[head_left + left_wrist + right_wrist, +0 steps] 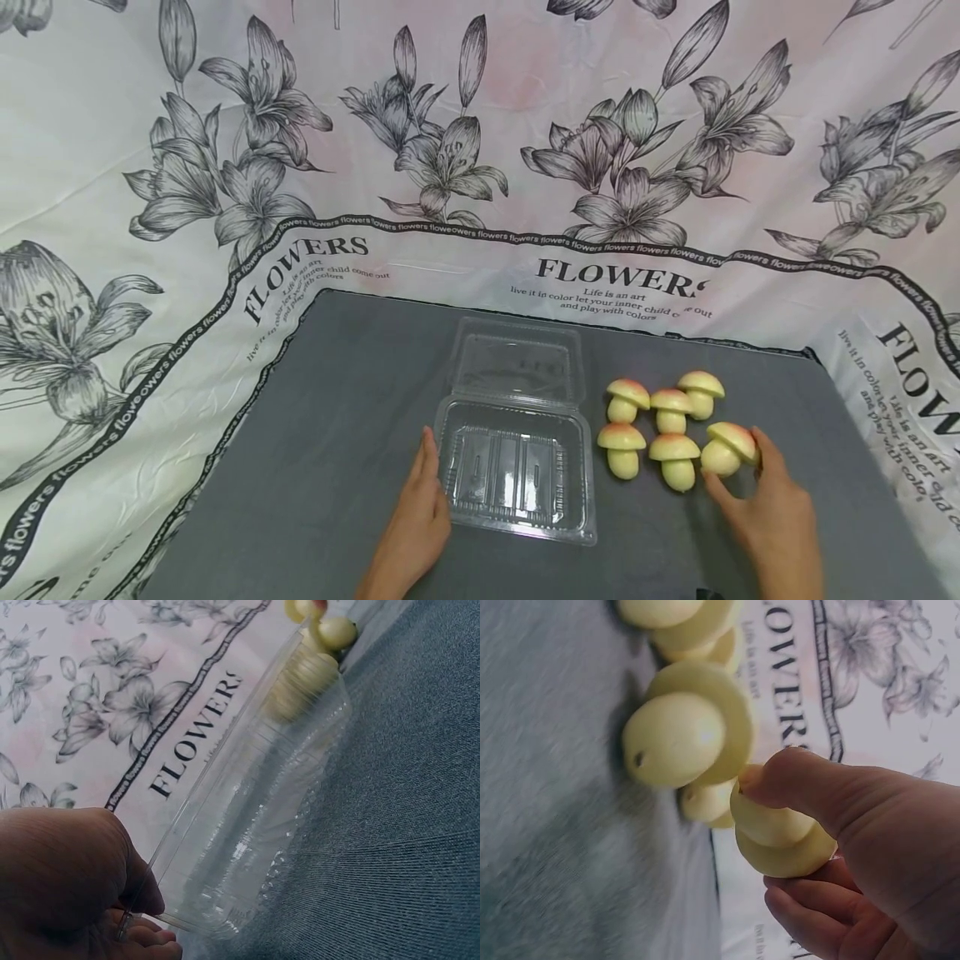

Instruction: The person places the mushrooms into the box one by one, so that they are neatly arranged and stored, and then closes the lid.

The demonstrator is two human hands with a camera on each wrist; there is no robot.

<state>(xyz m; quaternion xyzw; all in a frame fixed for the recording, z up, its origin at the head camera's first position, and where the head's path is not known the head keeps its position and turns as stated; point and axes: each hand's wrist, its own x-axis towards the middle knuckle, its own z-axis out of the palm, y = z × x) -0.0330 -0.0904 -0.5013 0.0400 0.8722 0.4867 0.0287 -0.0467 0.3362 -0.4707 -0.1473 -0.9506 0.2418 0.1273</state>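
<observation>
My left hand [420, 512] is at the left side of a clear plastic clamshell box [517, 533], its lid [517, 358] folded back behind it. In the left wrist view the thumb [146, 889] lies over the box rim with fingers beneath, pinching it. Nothing lies in the box. My right hand [776, 508] pinches a yellow mushroom [723, 454] with a reddish cap, thumb on the stem end and fingers at the cap. In the right wrist view this mushroom [784, 840] is tilted between thumb and fingers, beside the others.
Several more yellow mushrooms [677, 458] stand in two rough rows between the box and my right hand. They are on a dark grey table [337, 433]. A white cloth [450, 258] printed with flowers and lettering rises behind and along both sides.
</observation>
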